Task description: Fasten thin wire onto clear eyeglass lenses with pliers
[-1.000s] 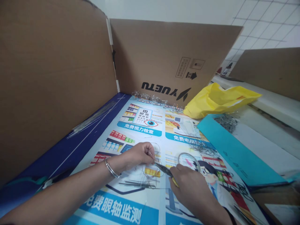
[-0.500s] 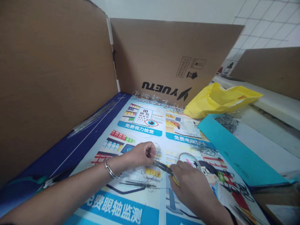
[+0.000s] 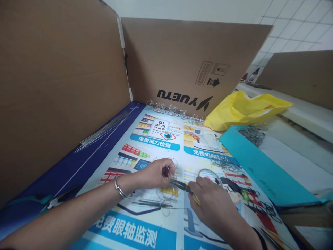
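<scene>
Thin wire [image 3: 169,171] is pinched between the fingertips of my left hand [image 3: 159,172], which has a silver bangle at its wrist. My right hand [image 3: 209,199] is wrapped round yellow-handled pliers [image 3: 180,185], and their dark jaws reach the wire beside my left fingertips. A wire coil [image 3: 211,173] loops behind my right hand. Below my left hand, straight metal rods [image 3: 153,204] and loose wire lie on the printed poster sheet [image 3: 170,229].
Cardboard panels [image 3: 182,59] stand at the left and back. A yellow bag [image 3: 241,109], a turquoise box [image 3: 267,170] with tangled wire [image 3: 252,134], and black rings [image 3: 269,210] are at the right. Green-handled pliers [image 3: 49,201] and wires [image 3: 104,130] lie at the left.
The fingers of my left hand have turned slightly, and more of the wire shows between them. My right hand and the pliers have hardly moved.
</scene>
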Available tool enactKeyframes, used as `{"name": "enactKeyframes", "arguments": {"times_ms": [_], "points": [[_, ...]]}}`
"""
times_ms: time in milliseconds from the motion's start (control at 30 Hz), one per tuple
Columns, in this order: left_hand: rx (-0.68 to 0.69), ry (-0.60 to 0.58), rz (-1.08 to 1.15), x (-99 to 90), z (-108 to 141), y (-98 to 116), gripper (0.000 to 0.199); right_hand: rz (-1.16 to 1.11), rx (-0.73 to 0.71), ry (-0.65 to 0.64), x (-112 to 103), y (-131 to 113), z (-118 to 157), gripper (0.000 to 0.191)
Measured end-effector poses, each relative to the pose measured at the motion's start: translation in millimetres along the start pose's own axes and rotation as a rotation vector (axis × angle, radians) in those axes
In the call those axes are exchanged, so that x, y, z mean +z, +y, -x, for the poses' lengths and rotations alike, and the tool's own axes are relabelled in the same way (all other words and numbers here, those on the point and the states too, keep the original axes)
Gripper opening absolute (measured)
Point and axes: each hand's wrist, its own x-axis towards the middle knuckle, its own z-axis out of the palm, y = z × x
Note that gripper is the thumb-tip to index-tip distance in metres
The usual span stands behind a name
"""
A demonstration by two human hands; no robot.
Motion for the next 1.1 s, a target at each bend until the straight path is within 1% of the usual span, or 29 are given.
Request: {"name": "enactKeyframes", "arguments": {"times_ms": [233, 467, 767, 900, 1100], "points": [[-0.054, -0.055, 0.051, -2.7, -2, -5, 0.021, -0.010, -0.078, 0.053, 4, 4, -1, 0.010], [-0.032, -0.042, 0.036, -2.8, -4, -5, 0.020, -0.012, -0.063, 0.138, 8, 5, -1, 0.008], [-0.038, -0.024, -0.010, 0.5, -3, -6, 0.019, 0.013, -0.111, 0.196, 9, 2, -1, 0.012], [-0.039, -0.019, -0.021, 0.5, -3, -5, 0.021, 0.023, -0.099, 0.181, 10, 0, 0, 0.012], [-0.023, -0.015, -0.133, 0.5, 0, 0, 0.021, -0.004, -0.019, 0.060, 11, -3, 2, 0.010]]}}
